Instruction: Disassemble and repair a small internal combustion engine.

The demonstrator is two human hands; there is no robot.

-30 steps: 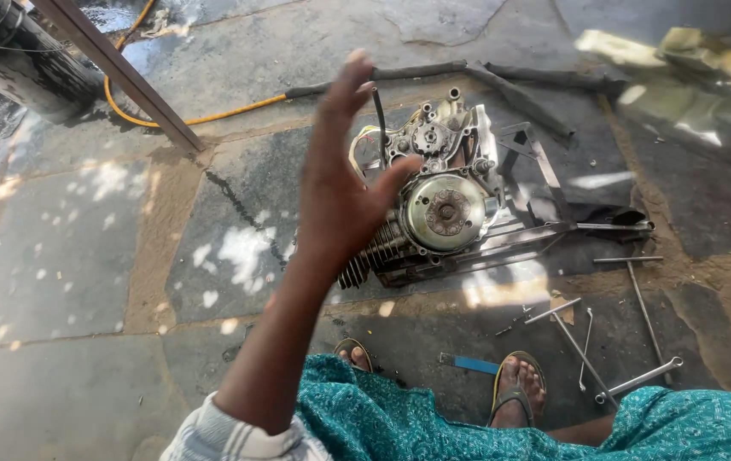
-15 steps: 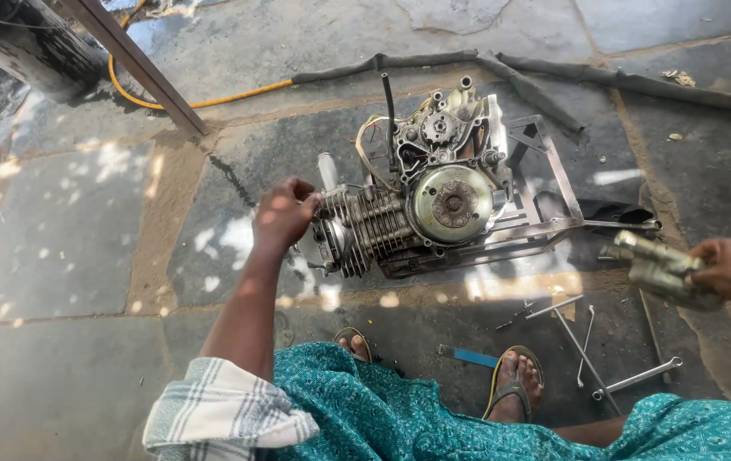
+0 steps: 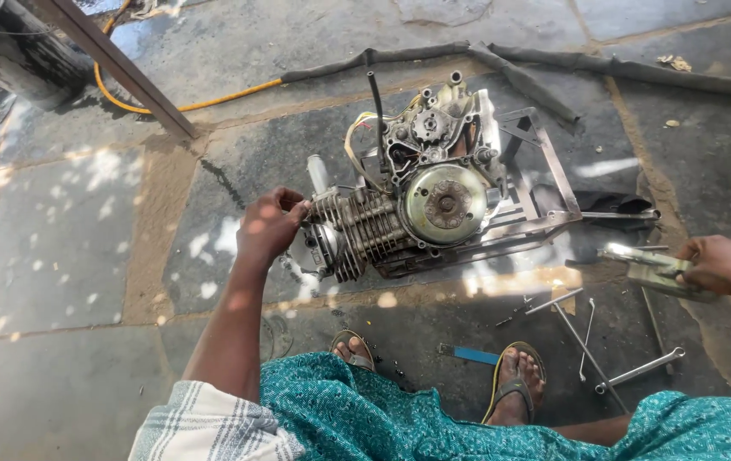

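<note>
The left hand [image 3: 270, 226] is curled closed against the finned cylinder end of the motorcycle engine [image 3: 408, 213], fingers wrapped on a part at the cylinder head; the exact part gripped is hidden behind the knuckles. This grip appears to steady the engine.

The engine lies on its side, directly to the right of the left hand, resting on a metal frame stand [image 3: 544, 183] on the stone floor [image 3: 58, 248]. The round flywheel cover faces upward, giving access to that side.

The right hand [image 3: 724, 265], well apart from the engine on the far right, is closed around a flat metal part [image 3: 651, 269]. Glare and blur prevent identifying it.

Between the hands and nearer the body lie several spanners [image 3: 587, 329] and a blue-handled tool [image 3: 476, 354], placed within reach of the right hand, beside the sandalled feet [image 3: 515, 380].

Beyond the engine, a black hose [image 3: 433, 55] and a yellow cable [image 3: 212, 102] cross the floor. A dark cylindrical object at the top left is cut off by the frame edge.
</note>
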